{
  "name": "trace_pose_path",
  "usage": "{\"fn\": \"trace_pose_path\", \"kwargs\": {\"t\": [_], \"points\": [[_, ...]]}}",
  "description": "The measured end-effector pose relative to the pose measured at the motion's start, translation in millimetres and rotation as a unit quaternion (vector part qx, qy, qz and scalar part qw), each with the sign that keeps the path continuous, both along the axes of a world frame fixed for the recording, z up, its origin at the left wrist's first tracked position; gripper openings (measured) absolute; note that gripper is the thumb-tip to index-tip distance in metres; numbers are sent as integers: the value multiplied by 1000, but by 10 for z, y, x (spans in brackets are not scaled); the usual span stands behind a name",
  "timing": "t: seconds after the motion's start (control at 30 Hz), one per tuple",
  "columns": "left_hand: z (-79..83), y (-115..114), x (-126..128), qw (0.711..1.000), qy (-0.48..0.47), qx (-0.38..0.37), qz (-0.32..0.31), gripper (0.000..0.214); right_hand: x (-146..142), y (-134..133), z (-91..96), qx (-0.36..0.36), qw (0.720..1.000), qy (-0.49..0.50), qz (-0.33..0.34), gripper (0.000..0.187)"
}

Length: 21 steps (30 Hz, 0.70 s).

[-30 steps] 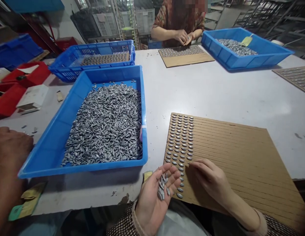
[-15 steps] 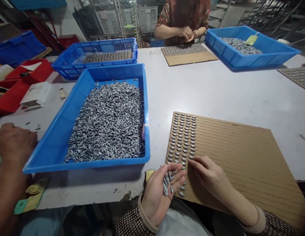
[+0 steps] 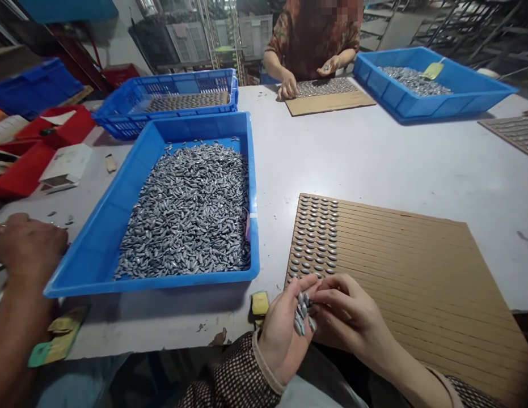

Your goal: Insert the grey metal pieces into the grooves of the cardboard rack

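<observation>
My left hand (image 3: 284,334) is palm up and cupped around several small grey spindle-shaped pieces (image 3: 301,314). The fingers of my right hand (image 3: 353,311) are drawn together at the edge of that palm, touching the pieces; what is between the fingertips is hidden. Beneath my right hand lies a grooved cardboard sheet (image 3: 408,266). Along its left side, rows of the same grey pieces (image 3: 315,232) sit in the grooves. A blue tray (image 3: 254,226) to the left holds a large heap of these pieces.
Across the table (image 3: 298,153), another person works over a filled cardboard sheet (image 3: 332,103) beside a second blue tray (image 3: 425,110). Another person's arm (image 3: 25,272) rests at the left. A blue basket (image 3: 123,116), red bins (image 3: 59,127) and a yellow block (image 3: 260,304) are around.
My right hand has moved left from the rows on the cardboard to the pieces in my left palm. My left hand has shifted slightly right. The person opposite has spread their hands apart.
</observation>
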<state>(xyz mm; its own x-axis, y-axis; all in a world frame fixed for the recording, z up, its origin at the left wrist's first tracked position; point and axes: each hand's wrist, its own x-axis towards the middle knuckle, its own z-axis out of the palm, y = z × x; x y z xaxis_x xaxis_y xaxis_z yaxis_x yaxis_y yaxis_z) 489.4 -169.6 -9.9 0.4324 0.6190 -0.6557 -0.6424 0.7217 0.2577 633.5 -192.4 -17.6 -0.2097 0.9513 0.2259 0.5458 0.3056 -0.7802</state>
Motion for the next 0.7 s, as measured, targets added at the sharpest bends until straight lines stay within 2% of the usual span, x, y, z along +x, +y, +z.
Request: {"fn": "trace_pose_path", "kwargs": {"t": [0.13, 0.27, 0.33, 0.43, 0.57, 0.7], "points": [[88, 33, 5, 1000, 3, -4, 22, 23, -12, -96, 8, -31, 996, 86, 0, 17], [236, 53, -158, 998, 26, -5, 62, 21, 217, -175, -4, -64, 985, 127, -94, 17], [267, 26, -251, 994, 58, -21, 90, 19, 349, -160, -29, -67, 986, 103, -112, 14], [258, -34, -337, 990, 83, -71, 86, 16, 446, -98, -110, -77, 991, 52, -92, 16], [238, -82, -362, 988, 90, -60, 111, 22, 390, -43, -274, -55, 993, 8, -100, 16], [250, -102, -356, 994, 75, -47, 70, 26, 296, -14, -391, -2, 994, -35, -101, 14]]}}
